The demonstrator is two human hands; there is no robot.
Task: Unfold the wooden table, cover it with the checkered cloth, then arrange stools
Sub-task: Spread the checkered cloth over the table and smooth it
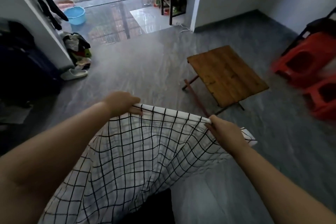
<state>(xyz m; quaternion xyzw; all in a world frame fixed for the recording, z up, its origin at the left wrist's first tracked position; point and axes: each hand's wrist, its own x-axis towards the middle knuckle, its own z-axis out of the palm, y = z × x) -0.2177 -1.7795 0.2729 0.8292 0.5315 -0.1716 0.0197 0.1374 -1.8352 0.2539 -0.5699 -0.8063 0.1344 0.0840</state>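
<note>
the left hand (121,102) and right hand (224,132) each pinch the top edge of the white cloth (138,151) with its thin black grid, which sags between them. the bare wooden table (227,75) stands unfolded beyond, red stools (307,60) far right.

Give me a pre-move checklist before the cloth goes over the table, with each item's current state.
1. Wooden table unfolded, top up: ok.
2. Tabletop bare: ok.
3. Left hand grips the checkered cloth edge: ok.
4. Right hand grips the same edge: ok.
5. Cloth fully spread: not ok, the lower part hangs bunched.
6. Table legs locked: cannot tell.
</note>
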